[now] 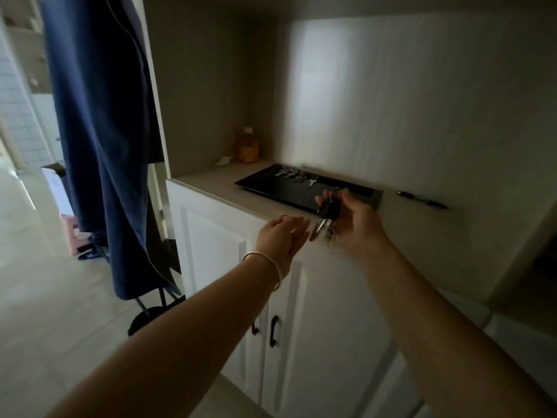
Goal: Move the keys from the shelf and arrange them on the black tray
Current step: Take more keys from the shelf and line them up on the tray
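Note:
A flat black tray [280,188] lies on the shelf [211,182] of a white cabinet. Several metal keys [297,175] rest in a row along the tray's far edge. My right hand [352,220] is shut on a bunch of keys [327,217] with a black fob, held just in front of the tray's near edge; the keys hang down, blurred. My left hand [283,233], with a bangle on the wrist, is beside them, palm up and fingers apart, almost touching the hanging keys.
An orange jar [247,146] and a scrap of white paper [223,160] sit in the shelf's back left corner. A dark pen [422,200] lies right of the tray. Cabinet doors with black handles [273,330] are below. A blue garment [102,140] hangs at left.

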